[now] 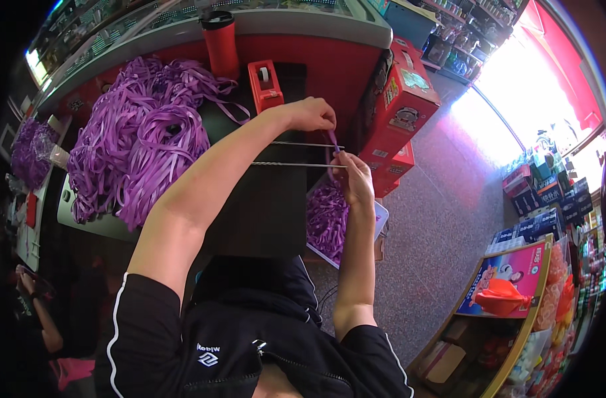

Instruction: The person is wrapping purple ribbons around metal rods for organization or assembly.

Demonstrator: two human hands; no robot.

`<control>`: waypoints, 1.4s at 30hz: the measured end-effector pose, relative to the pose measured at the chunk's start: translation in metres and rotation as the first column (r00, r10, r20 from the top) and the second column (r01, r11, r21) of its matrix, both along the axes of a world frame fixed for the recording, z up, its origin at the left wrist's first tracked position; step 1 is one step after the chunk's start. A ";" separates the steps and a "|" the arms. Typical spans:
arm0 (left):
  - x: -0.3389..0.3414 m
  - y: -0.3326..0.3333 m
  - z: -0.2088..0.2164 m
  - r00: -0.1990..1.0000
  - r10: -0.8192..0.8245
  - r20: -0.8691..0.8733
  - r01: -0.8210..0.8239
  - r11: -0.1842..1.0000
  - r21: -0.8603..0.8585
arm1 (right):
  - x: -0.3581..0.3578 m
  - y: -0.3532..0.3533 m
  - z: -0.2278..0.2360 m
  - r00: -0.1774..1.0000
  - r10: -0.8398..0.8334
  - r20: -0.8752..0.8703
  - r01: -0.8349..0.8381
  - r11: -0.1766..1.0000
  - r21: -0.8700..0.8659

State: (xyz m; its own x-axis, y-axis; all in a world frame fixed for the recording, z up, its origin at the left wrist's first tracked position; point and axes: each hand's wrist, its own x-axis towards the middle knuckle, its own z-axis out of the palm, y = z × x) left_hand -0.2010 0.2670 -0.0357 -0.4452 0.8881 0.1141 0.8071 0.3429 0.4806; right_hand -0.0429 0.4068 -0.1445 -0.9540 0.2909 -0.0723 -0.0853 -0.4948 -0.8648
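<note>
Both hands work at the right end of a dark table (pixel 250 205), where two thin metal rods (pixel 296 164) stick out side by side past its edge. A narrow purple ribbon (pixel 333 138) runs between the hands, across the rod ends. My left hand (pixel 313 114) is above the upper rod, fingers closed on the ribbon's upper part. Just below, my right hand (pixel 356 176) pinches the ribbon near the rod tips. Under the right hand, a white tray (pixel 381 217) holds a heap of short purple ribbon pieces (pixel 326 215).
A large pile of purple ribbon (pixel 144 132) covers the table's left side. Behind stand a red tumbler (pixel 220 46) and a red tape dispenser (pixel 266 86). Red cartons (pixel 399 99) rise right of my hands. Another person's hand (pixel 27 282) shows far left; a display stand (pixel 502 285) is lower right.
</note>
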 end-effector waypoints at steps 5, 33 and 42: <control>0.038 -0.018 -0.003 0.956 0.289 0.051 -0.291 0.908 0.302 | -0.004 -0.026 -0.012 0.999 0.020 -0.028 -0.024 0.985 -0.169; 0.072 -0.035 -0.043 0.930 0.367 -0.013 -0.342 0.880 0.330 | -0.005 -0.069 -0.021 0.988 -0.152 -0.033 0.121 0.885 -0.449; 0.072 -0.037 -0.042 0.933 0.350 -0.084 -0.317 0.910 0.267 | -0.008 -0.035 0.001 0.986 -0.047 -0.161 0.119 0.875 0.470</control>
